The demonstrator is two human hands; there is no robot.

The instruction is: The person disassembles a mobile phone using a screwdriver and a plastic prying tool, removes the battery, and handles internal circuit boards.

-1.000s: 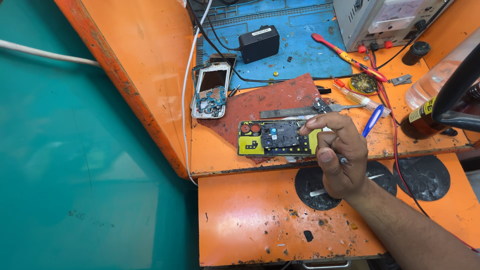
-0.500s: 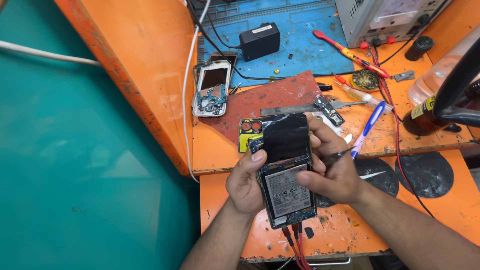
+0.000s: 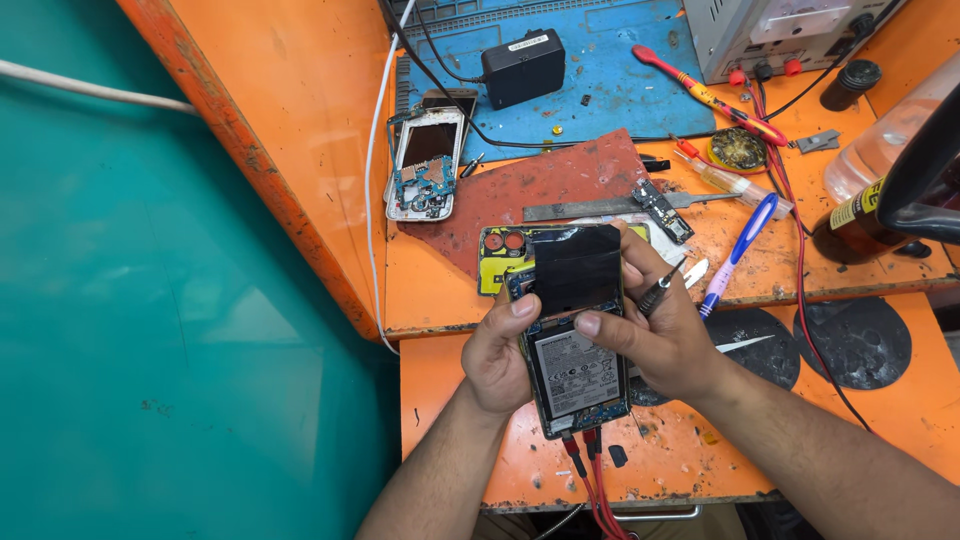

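Both hands hold 1 opened smartphone [image 3: 575, 335] above the front edge of the orange workbench [image 3: 470, 290], its back cover off and the battery with its pale label facing up. The left hand [image 3: 497, 355] grips the phone's left edge, thumb on the frame. The right hand [image 3: 665, 325] grasps the right edge, its index finger lying across the top of the battery, and also pinches a pair of tweezers [image 3: 660, 290] that point up and to the right. A black flap covers the phone's upper half. Red and black probe leads [image 3: 590, 470] hang just below the phone's lower end. Behind it lies a yellow phone shell [image 3: 497, 262] on a red mat [image 3: 545, 190], and farther left another stripped phone [image 3: 427, 165] with a bare circuit board.
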